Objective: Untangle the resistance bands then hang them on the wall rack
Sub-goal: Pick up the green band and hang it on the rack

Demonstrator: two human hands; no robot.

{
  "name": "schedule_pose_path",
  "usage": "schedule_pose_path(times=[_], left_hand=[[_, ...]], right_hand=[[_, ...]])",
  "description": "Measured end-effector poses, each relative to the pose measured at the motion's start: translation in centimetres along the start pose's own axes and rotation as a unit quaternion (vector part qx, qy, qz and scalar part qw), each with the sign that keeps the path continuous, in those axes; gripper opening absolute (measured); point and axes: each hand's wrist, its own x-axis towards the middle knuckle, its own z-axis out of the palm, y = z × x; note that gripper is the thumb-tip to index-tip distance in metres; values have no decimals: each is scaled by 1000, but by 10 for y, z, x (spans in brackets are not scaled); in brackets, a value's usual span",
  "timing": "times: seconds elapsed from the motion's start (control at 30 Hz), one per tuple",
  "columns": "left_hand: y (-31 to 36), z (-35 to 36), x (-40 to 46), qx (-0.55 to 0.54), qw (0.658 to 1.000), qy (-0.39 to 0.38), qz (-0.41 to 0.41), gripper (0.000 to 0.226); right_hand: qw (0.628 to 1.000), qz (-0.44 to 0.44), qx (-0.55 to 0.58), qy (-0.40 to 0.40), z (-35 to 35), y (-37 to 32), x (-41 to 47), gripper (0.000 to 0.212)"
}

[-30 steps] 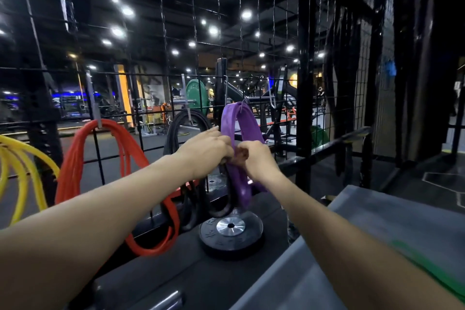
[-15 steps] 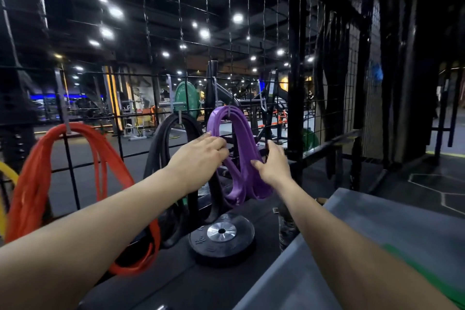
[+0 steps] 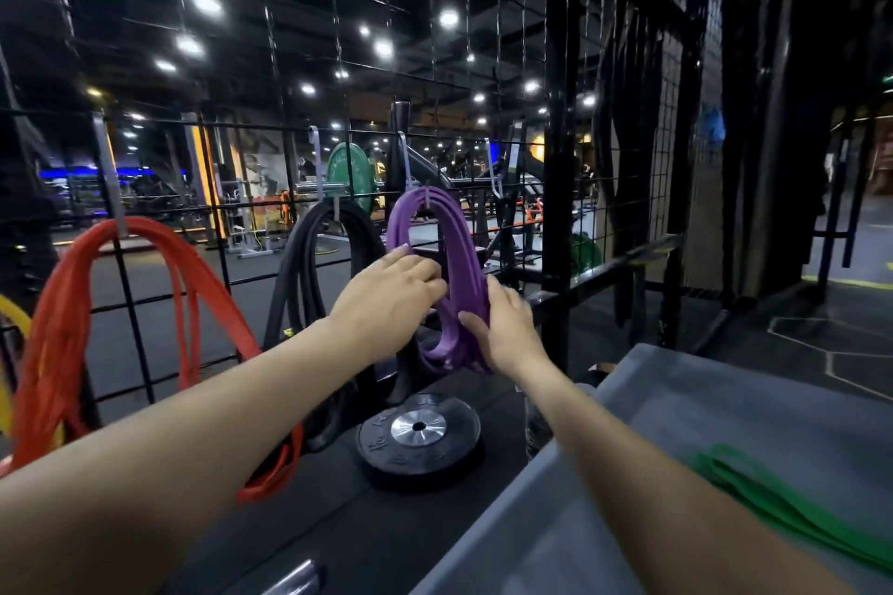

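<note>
Now purple bands (image 3: 437, 227) hang between both hands, straight fingers (image 3: 420, 268) touching either side.

Four band bundles hung on the rack (image 3: 338, 121) — red (image 3: 145, 256), black (image 3: 309, 251), purple (image 3: 449, 232), yellow (image 3: 9, 319) (part cut off) — plus 1 green band (image 3: 773, 502), 1 wt plate (image 3: 420, 437), 2 hands (image 3: 386, 300).
</note>
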Motion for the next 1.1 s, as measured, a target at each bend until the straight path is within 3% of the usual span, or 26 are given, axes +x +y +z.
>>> schedule_pose_path(times=[0.27, 0.57, 0.7, 0.9, 1.1], left_hand=[[125, 18, 31, -158, 986, 5, 46, 37], [319, 86, 60, -364, 925, -72, 80, 38], [374, 123, 74, -445, 890, -94, 23, 43], [412, 177, 107, -535, 828, -99, -134, 46], [425, 205, 150, -561, 769, -116, -285, 75]], right_hand=[[988, 113, -102, 16, -89, 94, -91, 55], [939, 273, -209, 15, -179, 228, -190, 47], [921, 309, -239, 8, -193, 277, -210, 43], [914, 311, -262, -13, -181, 337, -207, 42], [914, 280, -290, -44, -165, 377, -183, 45]])
